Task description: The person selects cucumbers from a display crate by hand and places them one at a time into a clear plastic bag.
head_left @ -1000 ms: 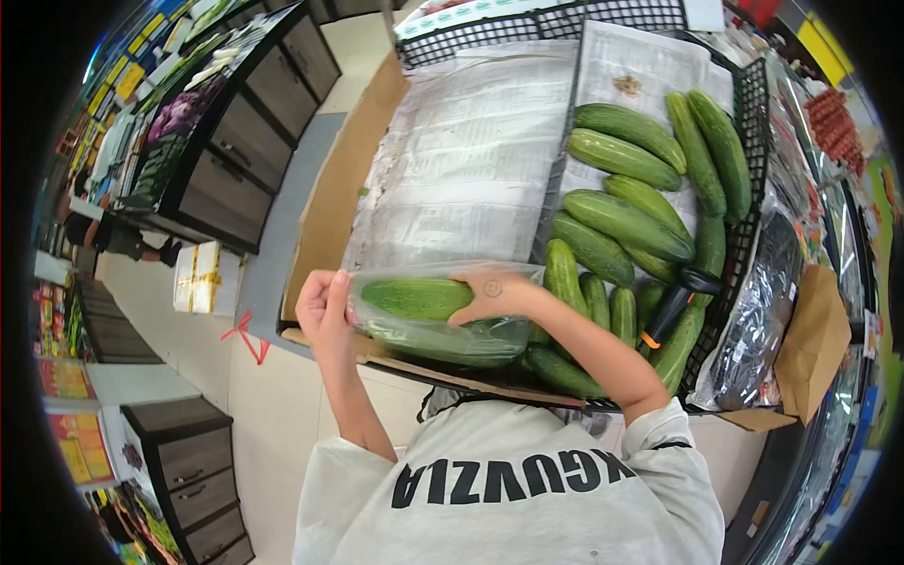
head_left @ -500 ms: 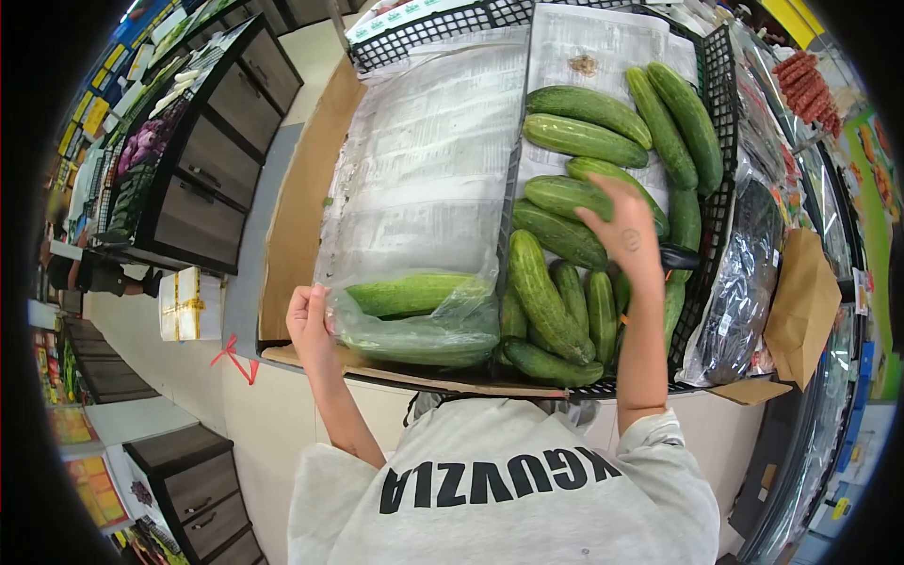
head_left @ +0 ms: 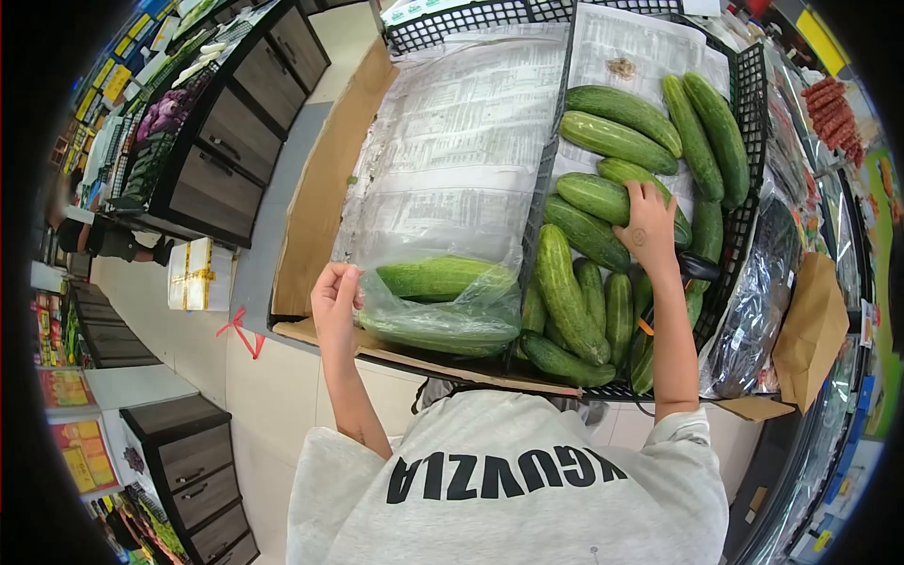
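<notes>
At the near left of the display, my left hand (head_left: 336,294) pinches the edge of a clear plastic bag (head_left: 490,330). The bag lies on its side with large green cucumbers (head_left: 433,278) in it. My right hand (head_left: 652,229) is over the pile in the right section, fingers curled over the right end of a cucumber (head_left: 591,196). Its fingertips also reach a neighbouring cucumber (head_left: 621,170); the contact under the palm is hidden. Several other cucumbers (head_left: 574,292) lie around it. A dark, rounded object (head_left: 698,266) sits beside my right wrist.
Newspaper (head_left: 452,141) lines the left section, and a black divider (head_left: 554,104) separates the two sections. A cardboard wall (head_left: 334,155) stands at left. Dark plastic-wrapped goods (head_left: 758,301) and brown paper (head_left: 810,325) lie at right. A white box (head_left: 200,275) stands on the floor.
The view has shifted, so the display appears farther right. My right hand's fingers have drawn in over the cucumber from a wider spread. My left hand keeps its pinch on the bag.
</notes>
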`<state>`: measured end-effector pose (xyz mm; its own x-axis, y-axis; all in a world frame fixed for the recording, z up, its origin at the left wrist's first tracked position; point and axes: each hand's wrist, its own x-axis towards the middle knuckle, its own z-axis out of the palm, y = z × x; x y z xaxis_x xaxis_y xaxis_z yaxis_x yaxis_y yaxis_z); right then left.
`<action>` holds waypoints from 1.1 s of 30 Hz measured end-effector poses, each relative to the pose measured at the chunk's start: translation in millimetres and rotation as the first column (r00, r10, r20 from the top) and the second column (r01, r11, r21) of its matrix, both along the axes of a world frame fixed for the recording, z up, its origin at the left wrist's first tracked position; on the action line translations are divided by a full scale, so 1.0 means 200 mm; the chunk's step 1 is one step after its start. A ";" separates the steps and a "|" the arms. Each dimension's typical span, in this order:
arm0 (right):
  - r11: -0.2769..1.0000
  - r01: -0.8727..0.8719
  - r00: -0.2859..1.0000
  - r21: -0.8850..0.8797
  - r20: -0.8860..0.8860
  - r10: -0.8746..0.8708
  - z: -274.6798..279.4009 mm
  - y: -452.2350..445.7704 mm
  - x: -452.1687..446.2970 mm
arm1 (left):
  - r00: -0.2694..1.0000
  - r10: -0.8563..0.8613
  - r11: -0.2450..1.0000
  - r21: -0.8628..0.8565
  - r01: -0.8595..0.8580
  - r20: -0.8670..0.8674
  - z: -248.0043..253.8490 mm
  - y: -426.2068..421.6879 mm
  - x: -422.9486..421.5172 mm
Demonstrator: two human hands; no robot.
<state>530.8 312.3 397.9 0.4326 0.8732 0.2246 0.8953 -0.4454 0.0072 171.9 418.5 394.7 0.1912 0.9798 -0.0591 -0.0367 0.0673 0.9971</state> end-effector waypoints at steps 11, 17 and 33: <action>0.882 -0.075 0.786 0.465 -0.517 0.339 0.19 -0.13 -0.04 | 0.961 -0.051 0.981 0.165 0.098 -0.272 -0.04 -0.03 0.02; 0.547 0.523 -0.144 0.654 -0.564 0.813 0.14 -0.14 -0.12 | 0.975 0.036 0.967 0.256 0.021 -0.217 -0.05 0.02 0.00; 0.550 0.534 -0.295 0.642 -0.469 0.833 0.07 -0.03 -0.31 | 0.962 0.107 0.988 0.131 -0.076 -0.249 -0.05 -0.02 0.02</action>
